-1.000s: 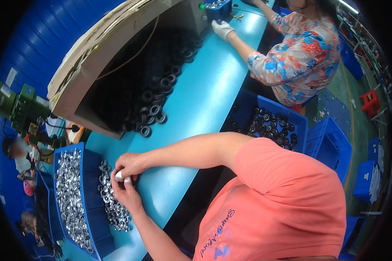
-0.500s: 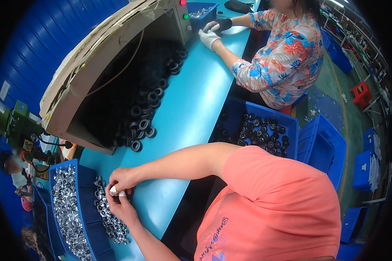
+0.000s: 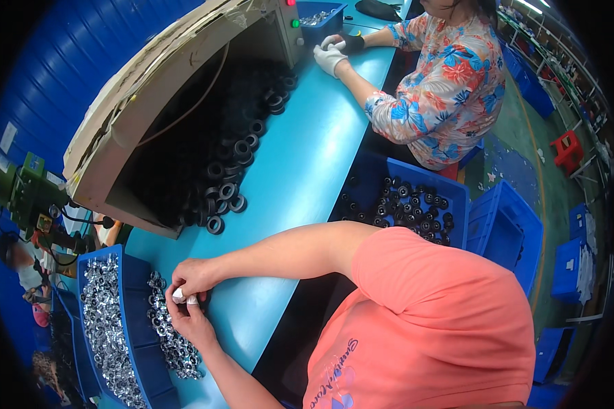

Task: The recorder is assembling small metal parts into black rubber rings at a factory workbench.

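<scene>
My right hand [image 3: 196,275] and my left hand [image 3: 195,323] meet over the near end of the blue-green table, fingers bent and closed together. White wraps cover some fingertips. A little dark shape shows at the fingers; most of it is hidden, and I cannot make out what it is. Right beside the hands lies a loose heap of small shiny metal parts [image 3: 177,344]. Beyond it stands a blue bin [image 3: 138,320] filled with more such metal pieces.
Black rings [image 3: 228,187] spill from under a beige hood [image 3: 109,150] onto the table [image 3: 300,184]. Across from it, a co-worker in a floral top [image 3: 443,88] works with gloved hands. A blue crate [image 3: 460,204] of black round parts stands beside the table. Green machinery [image 3: 31,180] is at far left.
The view has shifted very slightly. My hands stay together in nearly the same place, with only a small shift of the fingers. The co-worker's head and hands have moved a little.
</scene>
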A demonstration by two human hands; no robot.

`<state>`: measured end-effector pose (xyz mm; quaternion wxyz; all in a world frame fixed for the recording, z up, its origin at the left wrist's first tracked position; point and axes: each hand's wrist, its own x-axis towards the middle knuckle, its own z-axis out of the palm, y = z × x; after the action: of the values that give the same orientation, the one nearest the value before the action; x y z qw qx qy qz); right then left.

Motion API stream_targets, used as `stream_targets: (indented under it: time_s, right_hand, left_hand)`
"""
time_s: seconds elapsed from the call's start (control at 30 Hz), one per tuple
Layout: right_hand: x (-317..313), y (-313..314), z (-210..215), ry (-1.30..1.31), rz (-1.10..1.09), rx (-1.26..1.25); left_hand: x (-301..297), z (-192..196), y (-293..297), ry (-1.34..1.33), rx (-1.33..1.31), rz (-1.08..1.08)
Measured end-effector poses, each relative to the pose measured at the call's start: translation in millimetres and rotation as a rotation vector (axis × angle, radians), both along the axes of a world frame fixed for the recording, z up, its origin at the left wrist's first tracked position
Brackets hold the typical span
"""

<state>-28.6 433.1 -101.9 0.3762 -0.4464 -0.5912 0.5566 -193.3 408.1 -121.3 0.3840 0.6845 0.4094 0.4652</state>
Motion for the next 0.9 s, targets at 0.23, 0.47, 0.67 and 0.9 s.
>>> stream_targets:
  time_s: [0.23, 0.47, 0.67, 0.9]
  right_hand:
    - [4.2, 2.1, -3.3, 0.017, 0.0, 0.011]
    - [-0.2, 1.3, -0.4, -0.024, -0.002, 0.014]
    - [3.1, 0.0, 1.4, -0.023, -0.02, 0.029]
    - [0.8, 2.7, -4.8, -0.006, -0.01, 0.022]
  left_hand:
    - [4.2, 4.0, -0.9, -0.012, -0.053, -0.018]
    - [-2.8, 0.1, 0.2, 0.004, -0.048, -0.002]
    - [2.1, 5.1, -1.9, -0.01, -0.07, -0.013]
    - [0.1, 2.9, -1.0, 0.018, -0.045, -0.003]
